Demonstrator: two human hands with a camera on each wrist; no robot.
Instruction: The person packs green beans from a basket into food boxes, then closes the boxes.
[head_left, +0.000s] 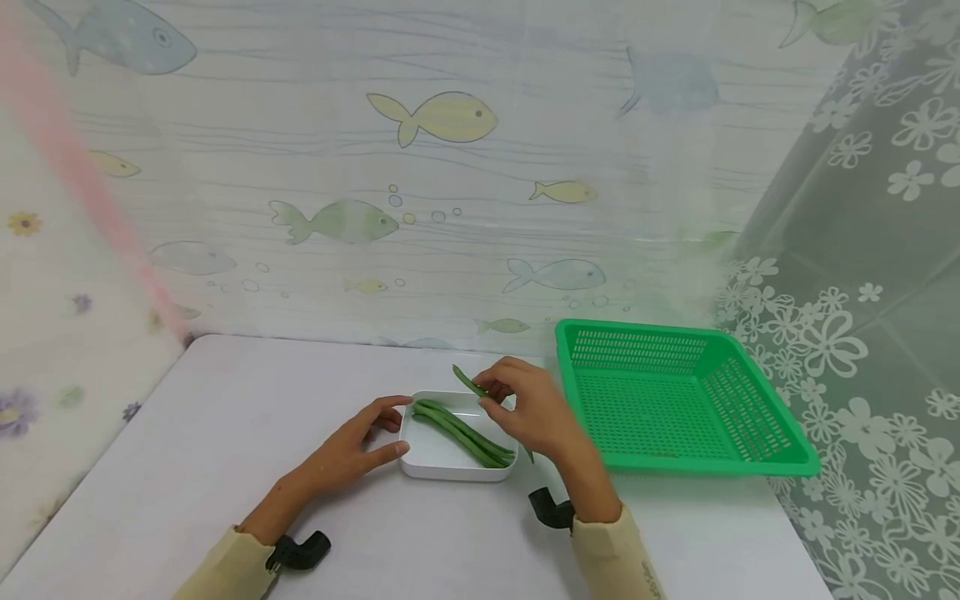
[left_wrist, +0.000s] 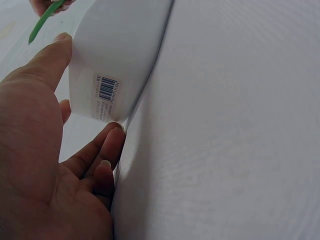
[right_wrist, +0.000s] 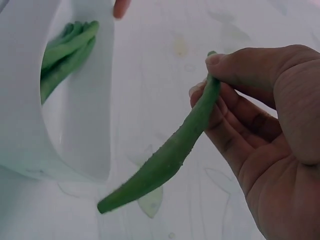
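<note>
My right hand (head_left: 528,404) pinches a green bean (right_wrist: 170,155) between thumb and fingertips, above the right side of a white tray (head_left: 457,473). One end of that bean points up and to the left in the head view, while the other hangs below the hand. Several green beans (head_left: 465,433) lie together slantwise inside the tray. At the tray's left side is my left hand (head_left: 348,450), its thumb and index finger spread and touching the wall. In the left wrist view, a barcode label (left_wrist: 106,90) shows on the tray's outside.
A green plastic basket (head_left: 686,462) with slotted walls stands on the white table (head_left: 375,550), right of the tray. Behind the table hangs a fish-print curtain (head_left: 450,250). A sheer curtain with white flowers (head_left: 862,400) borders the right side.
</note>
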